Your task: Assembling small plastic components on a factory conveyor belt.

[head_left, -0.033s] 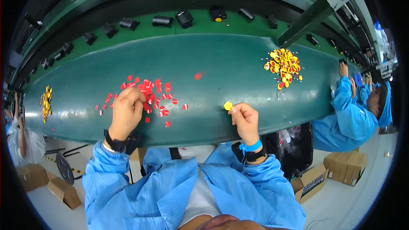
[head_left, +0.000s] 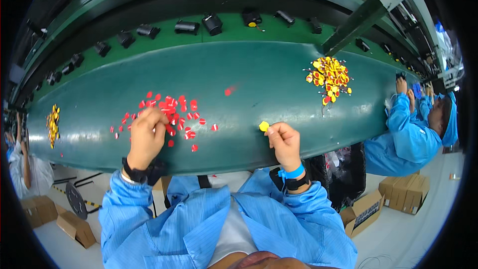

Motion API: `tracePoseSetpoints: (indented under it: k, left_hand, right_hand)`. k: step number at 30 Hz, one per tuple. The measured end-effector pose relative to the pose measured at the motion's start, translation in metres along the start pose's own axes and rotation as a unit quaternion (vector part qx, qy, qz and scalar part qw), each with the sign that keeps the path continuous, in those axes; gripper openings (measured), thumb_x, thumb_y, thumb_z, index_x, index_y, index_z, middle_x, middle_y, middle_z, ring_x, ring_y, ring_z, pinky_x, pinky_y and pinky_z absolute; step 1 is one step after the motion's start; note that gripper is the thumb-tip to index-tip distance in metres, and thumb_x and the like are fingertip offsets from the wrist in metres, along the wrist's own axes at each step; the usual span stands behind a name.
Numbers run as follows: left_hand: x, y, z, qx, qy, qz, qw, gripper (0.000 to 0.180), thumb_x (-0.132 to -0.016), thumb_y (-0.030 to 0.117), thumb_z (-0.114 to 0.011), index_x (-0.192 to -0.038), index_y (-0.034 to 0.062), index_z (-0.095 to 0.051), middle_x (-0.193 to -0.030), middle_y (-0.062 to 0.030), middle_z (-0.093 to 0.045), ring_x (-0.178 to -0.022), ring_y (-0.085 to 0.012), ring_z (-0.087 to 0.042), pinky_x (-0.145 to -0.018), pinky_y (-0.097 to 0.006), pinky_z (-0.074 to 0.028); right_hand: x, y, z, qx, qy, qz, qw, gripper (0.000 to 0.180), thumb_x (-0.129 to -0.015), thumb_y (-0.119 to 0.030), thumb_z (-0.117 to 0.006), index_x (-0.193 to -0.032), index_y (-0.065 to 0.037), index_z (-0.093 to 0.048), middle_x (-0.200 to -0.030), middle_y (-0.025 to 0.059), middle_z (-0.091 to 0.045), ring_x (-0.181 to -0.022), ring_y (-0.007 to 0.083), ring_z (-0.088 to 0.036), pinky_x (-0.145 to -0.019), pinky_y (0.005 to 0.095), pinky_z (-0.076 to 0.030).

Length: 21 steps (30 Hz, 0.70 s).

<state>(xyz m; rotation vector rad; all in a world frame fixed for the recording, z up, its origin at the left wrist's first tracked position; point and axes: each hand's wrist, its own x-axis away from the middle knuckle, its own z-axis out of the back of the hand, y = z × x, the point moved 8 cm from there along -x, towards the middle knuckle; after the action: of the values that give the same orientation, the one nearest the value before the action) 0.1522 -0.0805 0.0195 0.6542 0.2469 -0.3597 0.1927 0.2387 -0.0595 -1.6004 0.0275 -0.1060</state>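
many red discs (head_left: 172, 117) under left hand (head_left: 145, 137), fingers curled; right hand (head_left: 284, 142) pinches yellow piece (head_left: 264, 126).

Brown cardboard boxes stand on the pale floor: two open ones at lower left (head_left: 74, 228) beside the person's sleeve, one open box at lower right (head_left: 366, 212), and a closed stack just beyond it (head_left: 404, 192).
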Motion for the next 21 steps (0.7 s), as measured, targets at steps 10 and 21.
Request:
tracePoseSetpoints:
  k: [10, 21]
  left_hand:
    - [0.032, -0.004, -0.009, 0.144, 0.071, 0.17, 0.972, 0.006, -0.078, 0.001, -0.068, -0.082, 0.0009, -0.064, -0.069, -0.006, -0.061, -0.062, -0.0121, -0.059, -0.057, -0.025, -0.046]
    - [-0.044, -0.071, 0.029, 0.082, 0.067, 0.14, 0.984, 0.011, -0.081, 0.007, -0.063, -0.09, 0.0008, -0.065, -0.068, -0.0049, -0.06, -0.06, -0.0134, -0.056, -0.056, -0.027, -0.046]
  right_hand:
    - [0.0, -0.007, -0.001, 0.03, 0.013, 0.027, 0.999, 0.015, -0.088, -0.01, -0.06, -0.077, 0.001, -0.06, -0.061, -0.0044, -0.051, -0.057, 0.0018, -0.04, -0.051, 0.0196, -0.033]
    - [0.004, -0.004, 0.008, 0.042, 0.033, 0.017, 0.998, 0.014, -0.087, -0.006, -0.059, -0.075, 0.001, -0.058, -0.058, -0.0035, -0.05, -0.052, 0.0023, -0.042, -0.047, 0.0189, -0.032]
